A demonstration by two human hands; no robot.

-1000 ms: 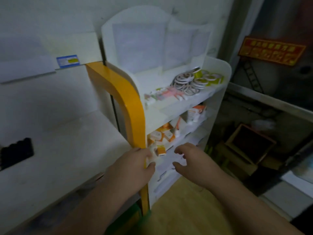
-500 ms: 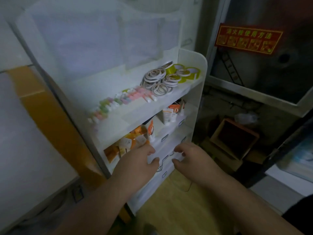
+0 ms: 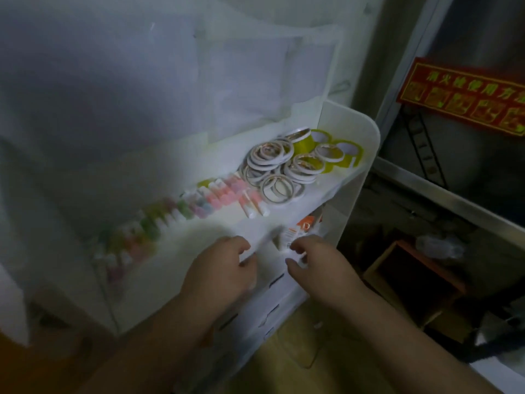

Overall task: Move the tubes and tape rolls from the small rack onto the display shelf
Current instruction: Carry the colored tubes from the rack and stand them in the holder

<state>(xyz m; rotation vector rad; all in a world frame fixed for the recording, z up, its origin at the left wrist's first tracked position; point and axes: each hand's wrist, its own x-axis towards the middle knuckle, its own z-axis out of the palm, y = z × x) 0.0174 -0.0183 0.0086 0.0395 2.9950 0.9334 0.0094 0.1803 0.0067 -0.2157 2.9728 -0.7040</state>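
- Two hands reach toward the front of the small white rack [image 3: 366,143] in the head view: the left hand [image 3: 224,268] and the right hand [image 3: 315,265], fingers loosely curled and holding nothing I can make out.
- Tape rolls [image 3: 272,166] lie heaped at the right end of the rack's top tier, white ones in front, yellow ones behind.
- Tubes [image 3: 199,206], pink and green, lie in a blurred row to their left.
- One orange-and-white tube [image 3: 298,231] sits on the tier below, just above the right hand.

— What does the person wear on the arms?
— Nothing: both forearms show bare, no sleeves, the left hand [image 3: 224,268] and right hand [image 3: 321,265] without rings or gloves.
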